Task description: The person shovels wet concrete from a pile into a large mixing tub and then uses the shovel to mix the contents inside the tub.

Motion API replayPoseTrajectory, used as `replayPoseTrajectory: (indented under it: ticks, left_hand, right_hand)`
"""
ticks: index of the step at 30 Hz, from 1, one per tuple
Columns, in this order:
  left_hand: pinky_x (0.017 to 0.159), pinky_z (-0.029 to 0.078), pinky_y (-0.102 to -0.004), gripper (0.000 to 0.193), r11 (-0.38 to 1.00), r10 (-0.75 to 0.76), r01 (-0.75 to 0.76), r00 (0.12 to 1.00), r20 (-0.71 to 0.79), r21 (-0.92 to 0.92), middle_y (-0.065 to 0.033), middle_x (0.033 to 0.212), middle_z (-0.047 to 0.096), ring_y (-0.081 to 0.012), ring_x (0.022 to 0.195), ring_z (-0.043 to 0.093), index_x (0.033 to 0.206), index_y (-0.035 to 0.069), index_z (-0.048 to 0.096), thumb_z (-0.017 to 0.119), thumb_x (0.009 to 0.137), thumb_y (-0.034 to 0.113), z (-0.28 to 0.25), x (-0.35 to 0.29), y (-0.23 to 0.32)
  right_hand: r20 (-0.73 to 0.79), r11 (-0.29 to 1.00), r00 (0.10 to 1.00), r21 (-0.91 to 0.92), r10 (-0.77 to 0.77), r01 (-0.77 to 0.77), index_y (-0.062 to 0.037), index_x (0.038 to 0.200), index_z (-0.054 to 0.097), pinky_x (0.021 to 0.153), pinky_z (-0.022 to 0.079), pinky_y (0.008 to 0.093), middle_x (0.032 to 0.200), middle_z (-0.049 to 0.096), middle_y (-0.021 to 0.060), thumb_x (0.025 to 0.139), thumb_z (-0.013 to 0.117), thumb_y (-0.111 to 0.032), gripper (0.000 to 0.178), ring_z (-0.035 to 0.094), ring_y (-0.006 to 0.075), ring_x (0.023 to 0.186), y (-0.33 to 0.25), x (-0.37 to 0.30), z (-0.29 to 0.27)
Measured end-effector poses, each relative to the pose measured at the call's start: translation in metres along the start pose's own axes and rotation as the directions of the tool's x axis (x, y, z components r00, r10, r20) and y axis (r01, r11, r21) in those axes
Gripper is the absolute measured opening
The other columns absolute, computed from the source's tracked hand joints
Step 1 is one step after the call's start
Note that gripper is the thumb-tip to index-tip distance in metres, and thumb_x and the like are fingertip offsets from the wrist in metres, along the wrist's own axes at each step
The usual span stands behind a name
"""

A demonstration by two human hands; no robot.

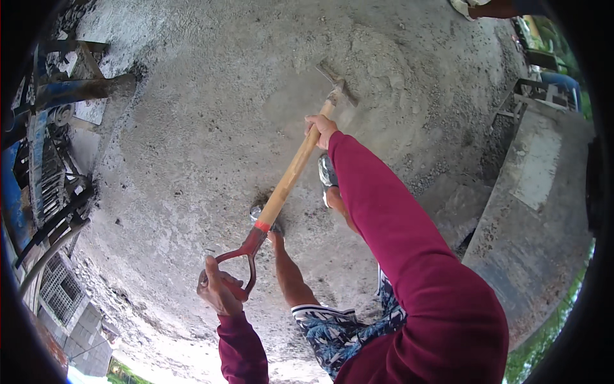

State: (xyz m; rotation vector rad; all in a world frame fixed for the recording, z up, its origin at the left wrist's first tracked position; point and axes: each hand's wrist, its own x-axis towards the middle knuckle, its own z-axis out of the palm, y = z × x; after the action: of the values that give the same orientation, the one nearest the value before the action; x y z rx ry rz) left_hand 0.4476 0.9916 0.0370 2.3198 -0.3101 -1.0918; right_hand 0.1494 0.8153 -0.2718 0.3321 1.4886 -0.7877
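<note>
A shovel (293, 171) with a pale wooden shaft slants across the middle of the view. Its dark red D-shaped handle is at the lower left, and its metal blade, seen nearly edge-on, is at the upper end. My left hand (220, 287) is closed round the grip of the D-handle. Higher up, my right hand (323, 131) wraps the shaft just below the blade socket. The blade (339, 83) is over the grey ground, beside a low heap of sandy gravel (390, 77); whether it touches cannot be made out.
Blue machinery with metal bars and hoses (54, 160) lines the left side. To the right stands a long, dusty metal slab (531, 192) beside a frame. Another person's foot (462, 8) shows at the top right. My feet stand on the dusty ground (179, 160) near the shaft.
</note>
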Motion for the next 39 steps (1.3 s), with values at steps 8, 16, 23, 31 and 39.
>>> replayPoseTrajectory:
  ticks: [8,16,23,31,39]
  left_hand:
    - [0.036,0.044,-0.0290,0.051,0.962,-0.084,0.091,0.996,0.039,-0.259,-0.0043,0.048,0.046,-0.0144,0.038,0.048,0.070,0.003,0.053,0.060,0.090,0.050,-0.020,0.020,-0.137]
    - [0.033,0.041,-0.0298,0.052,0.961,-0.131,0.119,0.991,-0.033,-0.251,-0.0045,0.044,0.044,-0.0175,0.033,0.047,0.063,0.007,0.047,0.060,0.089,0.050,-0.108,-0.072,-0.125]
    - [0.033,0.040,-0.0301,0.058,0.993,-0.030,0.030,1.000,-0.003,-0.116,-0.0062,0.044,0.047,-0.0181,0.034,0.049,0.069,0.000,0.055,0.056,0.089,0.055,-0.181,-0.174,-0.056]
    - [0.031,0.033,-0.0308,0.054,0.972,0.024,0.006,0.992,0.127,-0.233,-0.0080,0.044,0.047,-0.0183,0.032,0.041,0.058,0.007,0.048,0.048,0.096,0.047,-0.217,-0.279,0.074]
    - [0.037,0.033,-0.0292,0.052,0.942,0.314,-0.237,0.874,0.371,-0.239,-0.0033,0.056,0.048,-0.0133,0.040,0.041,0.089,0.008,0.066,0.045,0.094,0.055,-0.208,-0.393,0.202]
  right_hand:
    - [-0.148,0.979,0.970,-0.097,-0.193,0.180,0.0016,0.076,0.054,0.047,0.047,0.0380,0.061,0.054,0.0094,0.072,0.065,0.001,0.011,0.054,0.0239,0.048,0.058,0.013,-0.028]
    - [-0.120,0.980,0.981,-0.146,-0.153,0.135,-0.0016,0.065,0.052,0.044,0.043,0.0382,0.055,0.052,0.0093,0.075,0.064,-0.001,0.015,0.052,0.0235,0.043,0.083,-0.116,-0.032]
    - [-0.139,0.980,0.971,-0.068,-0.196,0.188,-0.0008,0.066,0.055,0.046,0.047,0.0371,0.057,0.053,0.0091,0.075,0.065,-0.003,0.014,0.054,0.0225,0.045,0.040,-0.267,-0.056]
    - [-0.076,0.903,0.902,0.029,-0.426,0.429,0.0017,0.073,0.057,0.050,0.050,0.0362,0.062,0.055,0.0085,0.076,0.067,-0.005,0.012,0.057,0.0220,0.051,-0.111,-0.478,-0.078]
    - [-0.041,0.565,0.592,0.249,-0.805,0.786,0.0001,0.074,0.059,0.054,0.051,0.0352,0.065,0.056,0.0075,0.080,0.070,-0.012,0.017,0.057,0.0202,0.054,-0.244,-0.688,-0.138]
